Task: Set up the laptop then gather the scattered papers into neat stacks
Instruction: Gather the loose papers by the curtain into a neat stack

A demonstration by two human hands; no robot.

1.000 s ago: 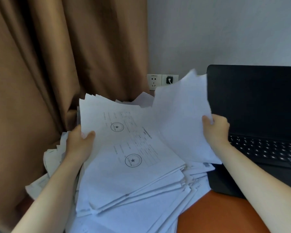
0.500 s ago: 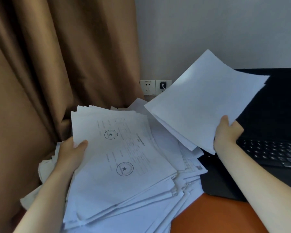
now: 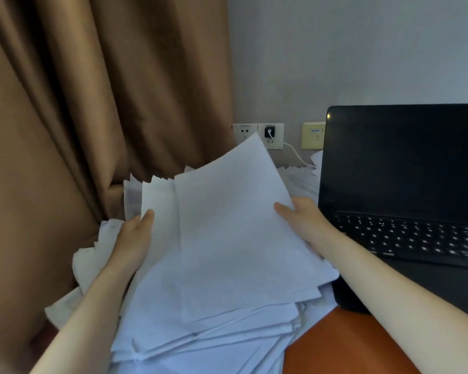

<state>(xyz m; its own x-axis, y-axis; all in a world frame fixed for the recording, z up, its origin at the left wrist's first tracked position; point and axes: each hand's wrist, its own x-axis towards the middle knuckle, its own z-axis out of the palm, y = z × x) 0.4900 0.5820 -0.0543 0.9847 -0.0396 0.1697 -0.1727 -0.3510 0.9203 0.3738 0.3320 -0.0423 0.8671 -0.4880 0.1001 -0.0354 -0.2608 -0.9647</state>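
On the orange bench (image 3: 349,346), left of the open laptop (image 3: 403,163) with its dark screen, lies a thick, uneven pile of white papers (image 3: 214,336). The left hand (image 3: 135,238) grips the pile's left edge, thumb on top. The right hand (image 3: 303,220) pinches the right edge of the blank top sheets (image 3: 235,238), thumb above, fingers hidden beneath. Behind hangs a brown curtain (image 3: 79,130); a white cable (image 3: 295,155) is plugged into a wall socket (image 3: 270,134).

Laptop (image 3: 405,163), open: upright screen walls off the right. Left of it, paper pile (image 3: 214,333) fills the surface (image 3: 349,346) up to the curtain (image 3: 65,130) (folds touching sheets). Before it, bare orange surface, passable. Behind its left edge, charger cable (image 3: 295,153).
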